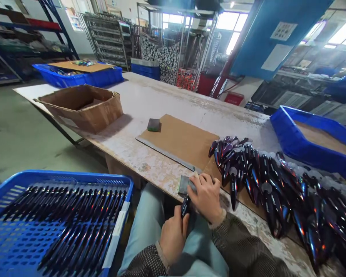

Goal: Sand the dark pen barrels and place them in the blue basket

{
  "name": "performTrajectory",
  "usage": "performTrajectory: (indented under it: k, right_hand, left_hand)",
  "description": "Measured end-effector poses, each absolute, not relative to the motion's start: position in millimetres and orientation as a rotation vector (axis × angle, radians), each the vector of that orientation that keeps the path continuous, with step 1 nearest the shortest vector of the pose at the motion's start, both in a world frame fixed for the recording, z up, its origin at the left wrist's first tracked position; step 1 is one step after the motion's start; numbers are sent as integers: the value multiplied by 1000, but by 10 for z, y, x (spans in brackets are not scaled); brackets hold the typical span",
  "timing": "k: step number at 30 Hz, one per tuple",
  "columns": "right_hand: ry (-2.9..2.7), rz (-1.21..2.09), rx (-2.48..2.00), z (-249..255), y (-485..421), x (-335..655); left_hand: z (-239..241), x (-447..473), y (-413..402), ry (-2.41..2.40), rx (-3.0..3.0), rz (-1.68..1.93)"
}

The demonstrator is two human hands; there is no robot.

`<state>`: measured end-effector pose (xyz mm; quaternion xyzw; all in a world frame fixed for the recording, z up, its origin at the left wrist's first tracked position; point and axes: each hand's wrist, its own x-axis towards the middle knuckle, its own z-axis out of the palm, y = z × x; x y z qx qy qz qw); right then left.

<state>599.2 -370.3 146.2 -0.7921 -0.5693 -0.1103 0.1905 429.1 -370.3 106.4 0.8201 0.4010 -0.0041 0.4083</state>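
My left hand is closed around a dark glossy tapered piece with white lettering, held upward at the table's front edge. Its upper end meets a grey-green block lying on that edge; whether they touch I cannot tell. My right hand is over the block's right side, fingers bent and thumb close to the piece. A thin dark tip pokes out above its fingers, and what they grip is mostly hidden. To the right lies a large heap of similar glossy pieces, with frosted round ends.
Cardboard sheet on the table, with a second dark block at its left corner. Beyond are an open cardboard box and blue tray. Another blue tray stands right. A blue basket at lower left holds rowed pieces.
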Motion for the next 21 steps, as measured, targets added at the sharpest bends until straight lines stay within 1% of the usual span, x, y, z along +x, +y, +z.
performTrajectory:
  k: [4, 6, 8, 11, 14, 17, 21]
  right_hand:
    - [-1540, -301, -2263, 1416, -3531, 6125]
    - [-1480, -284, -2233, 1409, -3439, 6282]
    - [-1384, -229, -2124, 1412, -3424, 6447]
    - [-1256, -130, -1890, 1418, -3511, 6586]
    - [-1261, -140, -1832, 1416, -3600, 6450]
    - [-1376, -196, -1897, 1426, -3598, 6154]
    - [-1518, -199, -1961, 1465, -3497, 6030]
  left_hand:
    - [1040, 4275, -3700, 1026, 2001, 95]
    - [1057, 4260, -3675, 986, 1850, 196]
    - [1106, 4255, -3633, 934, 1534, 231]
    - [1230, 4276, -3563, 814, 958, 170]
    - [1344, 4324, -3535, 733, 610, 90]
    - [1388, 4370, -3562, 779, 459, 58]
    - [1397, 4393, -3598, 830, 458, 87]
